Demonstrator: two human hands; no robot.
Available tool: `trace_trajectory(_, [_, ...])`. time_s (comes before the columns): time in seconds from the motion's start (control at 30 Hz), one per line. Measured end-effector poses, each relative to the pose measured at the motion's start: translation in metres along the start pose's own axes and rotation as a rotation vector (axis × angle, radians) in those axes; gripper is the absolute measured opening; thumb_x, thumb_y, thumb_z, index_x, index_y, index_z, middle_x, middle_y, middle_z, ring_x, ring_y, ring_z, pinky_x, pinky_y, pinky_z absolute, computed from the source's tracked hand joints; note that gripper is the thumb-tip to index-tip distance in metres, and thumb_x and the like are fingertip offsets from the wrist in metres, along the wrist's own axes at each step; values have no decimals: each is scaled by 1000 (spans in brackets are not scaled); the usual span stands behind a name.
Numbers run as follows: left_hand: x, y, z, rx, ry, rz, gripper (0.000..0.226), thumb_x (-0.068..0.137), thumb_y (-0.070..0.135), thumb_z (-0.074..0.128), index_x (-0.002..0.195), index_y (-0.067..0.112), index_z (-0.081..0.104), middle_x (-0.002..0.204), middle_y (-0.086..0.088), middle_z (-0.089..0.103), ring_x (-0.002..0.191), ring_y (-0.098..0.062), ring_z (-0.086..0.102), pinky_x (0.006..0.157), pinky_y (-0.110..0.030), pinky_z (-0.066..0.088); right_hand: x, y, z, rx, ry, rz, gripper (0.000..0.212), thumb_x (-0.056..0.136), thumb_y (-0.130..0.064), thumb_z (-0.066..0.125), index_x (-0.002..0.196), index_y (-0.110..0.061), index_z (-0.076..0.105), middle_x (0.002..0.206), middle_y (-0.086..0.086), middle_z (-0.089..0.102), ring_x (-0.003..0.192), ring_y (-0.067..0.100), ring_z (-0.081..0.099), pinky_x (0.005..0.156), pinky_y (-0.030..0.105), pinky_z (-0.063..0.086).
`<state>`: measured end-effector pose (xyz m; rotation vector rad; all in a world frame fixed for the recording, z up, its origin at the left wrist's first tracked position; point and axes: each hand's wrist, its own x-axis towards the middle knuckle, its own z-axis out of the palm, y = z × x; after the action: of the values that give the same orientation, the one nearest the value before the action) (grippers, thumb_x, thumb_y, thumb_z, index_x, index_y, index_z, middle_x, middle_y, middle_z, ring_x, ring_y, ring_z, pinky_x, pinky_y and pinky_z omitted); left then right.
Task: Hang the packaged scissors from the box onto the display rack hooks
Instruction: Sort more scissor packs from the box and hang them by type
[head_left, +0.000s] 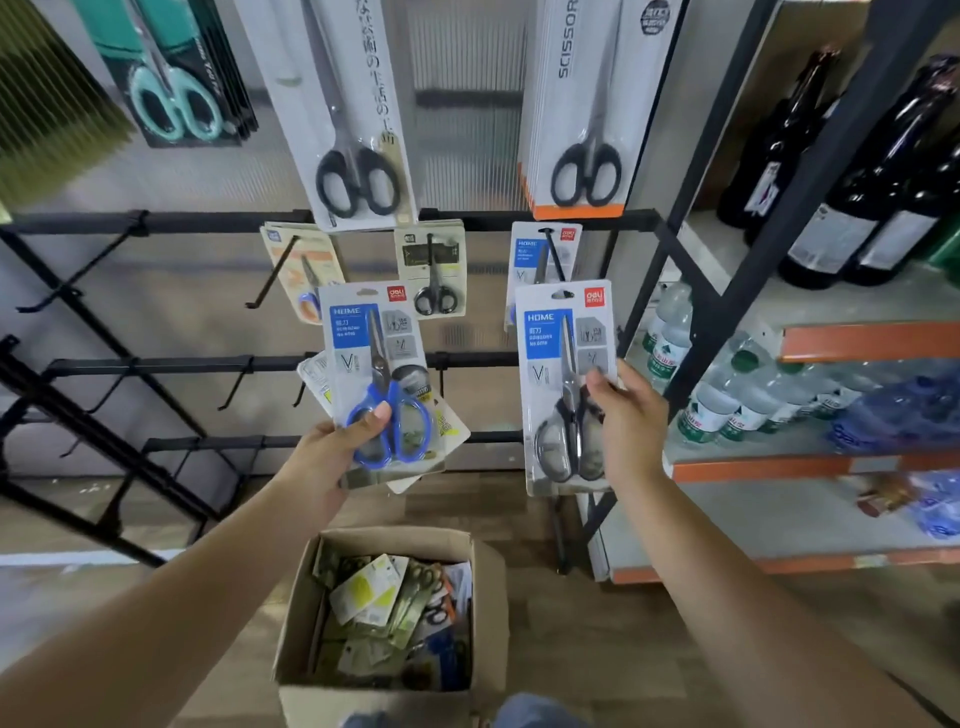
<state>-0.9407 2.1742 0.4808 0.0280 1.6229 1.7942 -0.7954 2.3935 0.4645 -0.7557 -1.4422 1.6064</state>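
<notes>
Several packs already hang on the rack hooks (553, 254). The left hand (337, 452) grips blue-handled packs (379, 379); right hand (628, 415) pinches a black-handled pack (566, 389) below its hook. The box (384, 623) beneath both fingers holds many more.

Even, bright indoor light — wide-angle bending at edges, corners slightly soft.

"HOME" and "deli" on both held scissor packs (382, 379) (blue panels), "SCISSOR" on hanging pack (582, 104)
</notes>
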Motion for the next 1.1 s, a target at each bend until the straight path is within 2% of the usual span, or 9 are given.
trace_trajectory(0.3, [6, 3, 4, 6, 6, -22, 38, 77, 21, 67, 112, 9, 63, 111, -13, 69, 85, -24, 68, 69, -35, 51, 12, 14, -4, -39, 86, -16, 39, 89, -1, 58, 123, -20, 59, 97, -19, 69, 92, 3, 66, 78, 20, 54])
trace_trajectory(0.43, [10, 5, 3, 0, 24, -66, 58, 73, 24, 68, 126, 4, 55, 118, -16, 65, 103, -34, 63, 72, -39, 52, 14, 21, 0, -4, 111, 7, 50, 90, 0, 57, 137, -10, 45, 114, -5, 64, 96, 0, 64, 83, 19, 54])
trace_trajectory(0.57, [16, 9, 3, 15, 27, -65, 47, 79, 21, 67, 122, 5, 58, 114, -15, 67, 98, -31, 65, 71, -37, 52, 41, 17, 17, -65, 111, 27, 43, 91, -2, 56, 130, -18, 52, 105, -2, 69, 82, 0, 65, 68, 14, 53])
trace_trajectory(0.7, [28, 19, 7, 53, 16, -46, 27, 81, 20, 68, 106, 9, 64, 97, -9, 72, 78, -20, 70, 58, -29, 55, 92, 14, 44, -226, 161, 69, 44, 91, 0, 48, 133, -15, 52, 128, 6, 60, 52, 6, 44, 41, 8, 33])
trace_trajectory(0.77, [36, 26, 11, 84, -3, -8, 17, 82, 16, 67, 98, 12, 65, 85, -3, 74, 70, -14, 71, 56, -24, 55, 115, 12, 56, -360, 142, 43, 44, 92, -1, 44, 132, -16, 54, 129, 6, 60, 57, 10, 47, 37, 11, 30])
trace_trajectory(0.87, [43, 33, 17, 119, -38, 21, 13, 81, 14, 67, 94, 12, 65, 79, 1, 74, 65, -9, 70, 52, -19, 53, 140, 12, 66, -448, 134, 102, 39, 96, -8, 40, 132, -13, 55, 125, 9, 61, 76, 17, 62, 45, 11, 38])
trace_trajectory(0.97, [41, 30, 18, 130, -57, 9, 33, 68, 23, 73, 98, 10, 65, 84, -2, 75, 73, -13, 72, 58, -22, 54, 137, 15, 71, -574, 108, 193, 44, 97, -10, 41, 140, -9, 41, 136, 12, 48, 124, 30, 49, 86, 30, 48])
trace_trajectory(1.03, [37, 25, 16, 129, -59, -5, 44, 62, 28, 74, 101, 9, 66, 90, -4, 75, 79, -17, 72, 64, -26, 55, 116, 17, 74, -537, 132, 193, 46, 93, -5, 44, 140, -6, 40, 141, 15, 43, 124, 29, 47, 89, 31, 44])
trace_trajectory(1.1, [34, 19, 13, 115, -62, -2, 42, 63, 26, 74, 101, 9, 66, 91, -4, 75, 80, -18, 72, 63, -25, 55, 86, 16, 80, -303, 47, 320, 36, 93, -8, 49, 129, -6, 50, 123, 14, 55, 96, 20, 57, 74, 27, 41])
